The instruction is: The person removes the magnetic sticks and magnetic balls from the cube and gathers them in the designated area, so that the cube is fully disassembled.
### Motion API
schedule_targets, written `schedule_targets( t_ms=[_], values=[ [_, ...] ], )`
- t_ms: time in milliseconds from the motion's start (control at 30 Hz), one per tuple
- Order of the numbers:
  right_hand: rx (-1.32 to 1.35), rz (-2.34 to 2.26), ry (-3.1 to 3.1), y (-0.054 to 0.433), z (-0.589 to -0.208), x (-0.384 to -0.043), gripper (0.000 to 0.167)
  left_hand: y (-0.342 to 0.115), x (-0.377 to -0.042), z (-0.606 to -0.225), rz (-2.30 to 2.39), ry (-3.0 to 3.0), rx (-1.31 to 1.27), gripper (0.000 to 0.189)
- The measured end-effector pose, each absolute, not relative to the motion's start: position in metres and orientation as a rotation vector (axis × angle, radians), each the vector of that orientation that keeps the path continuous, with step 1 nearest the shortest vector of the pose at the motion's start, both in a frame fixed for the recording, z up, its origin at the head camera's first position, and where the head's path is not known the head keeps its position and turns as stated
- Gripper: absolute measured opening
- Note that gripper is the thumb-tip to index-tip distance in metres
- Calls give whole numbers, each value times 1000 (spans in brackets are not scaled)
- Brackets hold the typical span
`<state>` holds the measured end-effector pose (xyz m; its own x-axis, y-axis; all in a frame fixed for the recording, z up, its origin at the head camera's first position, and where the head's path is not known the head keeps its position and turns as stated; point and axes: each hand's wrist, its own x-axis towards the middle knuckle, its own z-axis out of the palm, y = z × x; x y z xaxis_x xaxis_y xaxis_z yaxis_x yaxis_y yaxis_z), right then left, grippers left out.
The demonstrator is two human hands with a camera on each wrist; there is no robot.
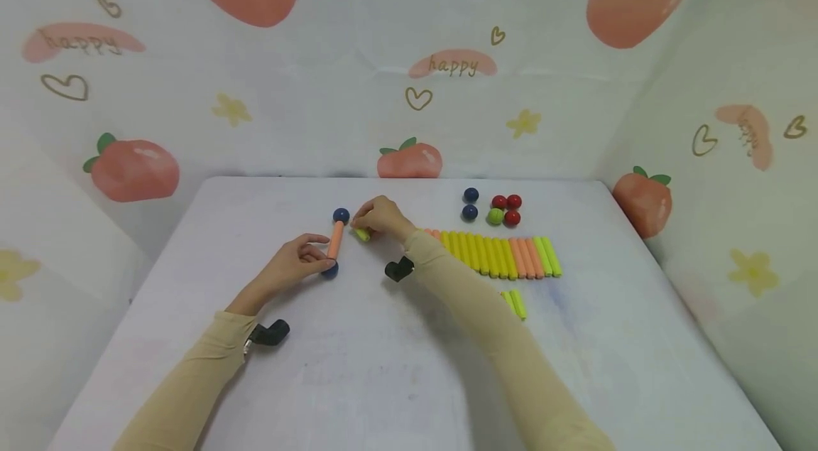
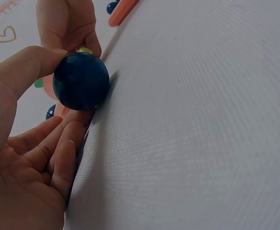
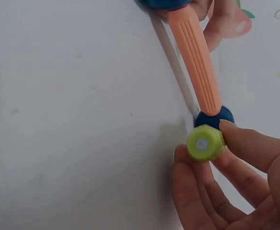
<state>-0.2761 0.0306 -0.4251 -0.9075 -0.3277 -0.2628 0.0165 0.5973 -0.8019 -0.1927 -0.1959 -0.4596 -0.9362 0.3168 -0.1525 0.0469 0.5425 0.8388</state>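
An orange ribbed rod (image 1: 336,241) links two blue balls: a near ball (image 1: 329,270) and a far ball (image 1: 341,215). My left hand (image 1: 290,268) holds this piece at the near end, its thumb on the near blue ball (image 2: 81,81) and its fingers reaching beside the rod. Between thumb and fingers, my right hand (image 1: 383,215) pinches a lime-green rod (image 1: 361,234) just right of the far ball. In the right wrist view the green rod (image 3: 205,143) points end-on, showing a grey disc, and partly covers the far ball (image 3: 221,116); whether they touch I cannot tell.
Right of my right forearm lies a row of yellow, orange and green rods (image 1: 492,256), partly hidden by the sleeve. Short green rods (image 1: 518,305) lie nearer. Behind the row sit two blue balls (image 1: 470,212), several red balls (image 1: 513,218) and a green ball (image 1: 495,216).
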Motion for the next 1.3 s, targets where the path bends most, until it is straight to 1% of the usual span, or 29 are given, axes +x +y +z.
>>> schedule_targets(
  t_ms=[233,533,767,900,1067,1133,1300],
  values=[
    [-279,-1291,2406,64,-414,-266,21,-195,-194,-461,1321,2514,293,66],
    [-270,-1327,2402,137,-396,-229,23,-198,-194,-460,1338,2534,304,62],
    [-151,-1352,2409,199,-400,-188,27,-194,-192,-458,1342,2502,294,65],
    [-107,-1309,2431,238,-402,-170,27,-194,-192,-459,1346,2500,288,64],
    [-112,-1290,2398,288,-410,-158,32,-194,-193,-460,1351,2498,287,64],
    [-105,-1272,2385,306,-414,-156,36,-192,-190,-455,1352,2498,288,64],
    [-92,-1239,2357,336,-426,-150,38,-190,-188,-449,1339,2506,296,61]
  ],
)
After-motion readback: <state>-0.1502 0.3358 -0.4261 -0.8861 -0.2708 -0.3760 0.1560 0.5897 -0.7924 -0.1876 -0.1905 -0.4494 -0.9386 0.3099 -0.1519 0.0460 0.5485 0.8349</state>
